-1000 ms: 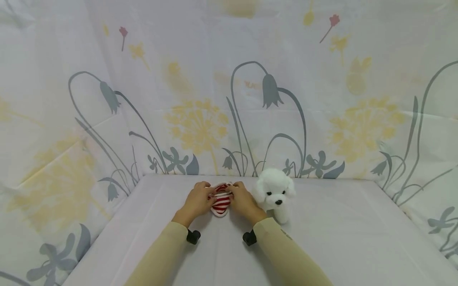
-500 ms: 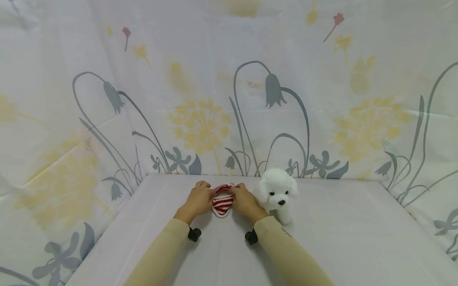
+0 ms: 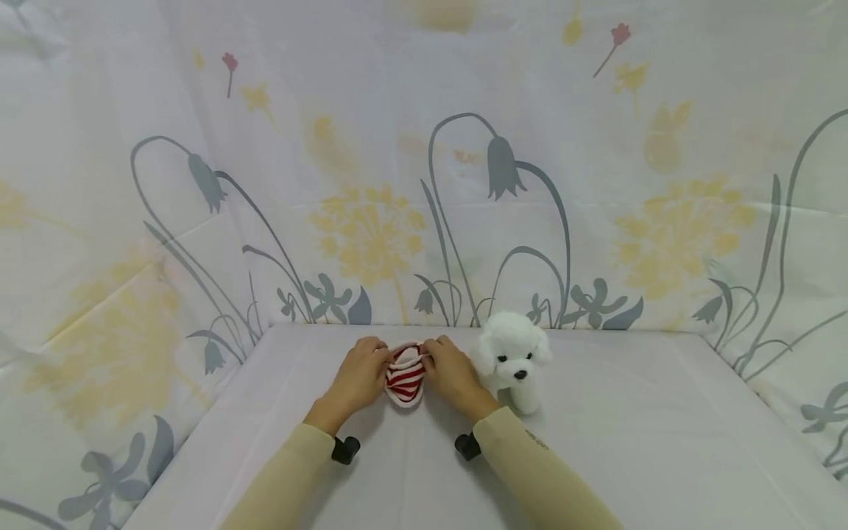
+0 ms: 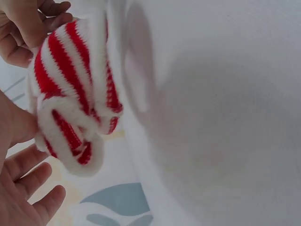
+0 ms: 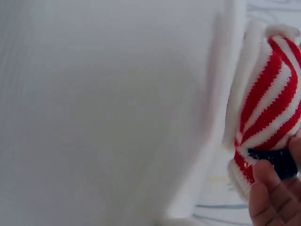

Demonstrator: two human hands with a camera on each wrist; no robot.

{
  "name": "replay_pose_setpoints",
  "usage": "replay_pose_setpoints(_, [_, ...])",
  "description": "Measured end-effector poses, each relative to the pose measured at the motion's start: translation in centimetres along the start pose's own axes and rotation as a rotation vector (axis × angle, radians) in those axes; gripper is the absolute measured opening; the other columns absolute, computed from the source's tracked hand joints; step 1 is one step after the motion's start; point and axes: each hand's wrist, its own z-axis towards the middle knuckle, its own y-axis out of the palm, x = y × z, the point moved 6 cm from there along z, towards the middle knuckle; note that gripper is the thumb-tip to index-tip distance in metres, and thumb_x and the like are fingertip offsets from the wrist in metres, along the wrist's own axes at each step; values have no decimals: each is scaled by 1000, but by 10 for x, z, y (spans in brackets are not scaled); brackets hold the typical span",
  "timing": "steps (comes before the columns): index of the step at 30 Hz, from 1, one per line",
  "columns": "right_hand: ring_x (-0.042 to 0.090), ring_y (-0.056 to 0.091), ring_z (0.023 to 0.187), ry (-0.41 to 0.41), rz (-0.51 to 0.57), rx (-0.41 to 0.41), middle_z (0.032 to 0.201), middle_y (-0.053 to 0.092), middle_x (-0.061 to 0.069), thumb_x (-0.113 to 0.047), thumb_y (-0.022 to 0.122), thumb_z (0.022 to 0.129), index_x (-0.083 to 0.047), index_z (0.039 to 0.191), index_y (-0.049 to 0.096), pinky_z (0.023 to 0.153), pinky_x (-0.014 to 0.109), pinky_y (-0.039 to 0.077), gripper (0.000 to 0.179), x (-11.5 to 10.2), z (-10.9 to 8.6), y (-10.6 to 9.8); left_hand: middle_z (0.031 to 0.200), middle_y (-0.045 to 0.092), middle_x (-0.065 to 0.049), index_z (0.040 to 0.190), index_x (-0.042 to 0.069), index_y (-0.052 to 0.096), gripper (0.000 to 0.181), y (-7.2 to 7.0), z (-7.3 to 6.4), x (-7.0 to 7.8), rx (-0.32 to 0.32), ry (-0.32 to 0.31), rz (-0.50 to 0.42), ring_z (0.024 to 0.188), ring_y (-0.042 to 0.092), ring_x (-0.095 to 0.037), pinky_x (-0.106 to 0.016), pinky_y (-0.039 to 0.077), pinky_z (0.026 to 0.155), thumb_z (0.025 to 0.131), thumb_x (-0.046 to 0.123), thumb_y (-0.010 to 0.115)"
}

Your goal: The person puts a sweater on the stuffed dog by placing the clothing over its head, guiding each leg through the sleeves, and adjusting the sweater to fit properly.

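A small knitted garment with red and white stripes and a thick white edge is held low over the white table, its opening toward the far side. My left hand pinches its left edge; in the left wrist view the thumb and index finger meet the cloth beside a folded part, while the other fingers are spread away. On the opposite edge, my right hand pinches the garment near a navy patch. Part of that hand lies outside the right wrist view.
A white plush dog stands just right of my right hand, facing me. The white table ends at a flower-printed cloth backdrop behind and at the sides. A black wrist device sits under each cuff.
My left hand has shifted slightly left and toward me, and the garment has come a little with it. Its opening now shows more white inside. The plush dog stays put.
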Motion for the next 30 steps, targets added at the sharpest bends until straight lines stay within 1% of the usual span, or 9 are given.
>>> replay_pose_setpoints(3, [20,58,75,2,38,28,97,56,3,-18,58,95,-14,101,63,65,35,48,8,-13,-3,-11,96,58,-13,83,3,67,8,-17,-2,3,109,43,-34,98,54,-35,-48,44,86,84,-4,63])
replay_pose_setpoints(5, [19,58,75,8,57,41,97,55,2,-17,57,96,-14,102,63,65,34,48,9,-21,-5,-19,95,58,-12,83,3,66,8,-29,-2,5,161,80,-42,95,54,-34,-48,45,84,83,-4,63])
replay_pose_setpoints(7, [18,57,74,-5,58,66,96,55,2,-16,57,95,-14,101,63,64,33,47,9,-30,-7,-27,95,58,-12,83,4,66,9,-39,-2,8,198,120,-43,93,54,-34,-48,45,84,83,-4,63])
replay_pose_setpoints(10, [17,59,73,-40,49,121,93,55,1,-15,59,94,-14,99,64,63,32,48,7,-43,-10,-43,97,58,-13,85,5,65,9,-51,0,14,231,162,-56,92,54,-33,-47,45,83,84,-4,62])
replay_pose_setpoints(13, [18,60,72,-93,44,168,92,57,3,-13,62,92,-12,98,65,63,31,49,7,-56,-13,-65,101,58,-14,87,6,64,9,-60,3,19,236,183,-70,94,54,-32,-45,46,83,86,-2,61])
replay_pose_setpoints(17, [17,59,72,-132,50,166,94,59,4,-12,63,91,-11,99,67,62,29,49,9,-65,-17,-93,103,58,-12,89,9,64,9,-67,9,30,224,200,-105,96,54,-30,-45,46,83,87,0,61])
replay_pose_setpoints(23, [14,56,72,-175,122,184,94,59,4,-11,65,90,-8,99,69,63,28,49,10,-56,-22,-131,98,59,-7,91,8,65,7,-78,24,51,222,223,-148,89,55,-24,-39,46,78,89,2,63])
replay_pose_setpoints(27, [12,53,69,-207,138,230,92,59,3,-10,67,89,-7,97,70,61,28,48,9,-47,-25,-157,98,59,-5,92,9,65,6,-87,40,69,211,240,-158,89,54,-22,-37,46,76,89,4,64])
replay_pose_setpoints(30, [13,54,70,-220,140,260,92,59,4,-9,68,88,-7,97,70,61,28,49,9,-38,-27,-176,98,59,-6,91,9,65,6,-91,54,85,215,272,-167,89,55,-23,-37,45,76,89,4,64])
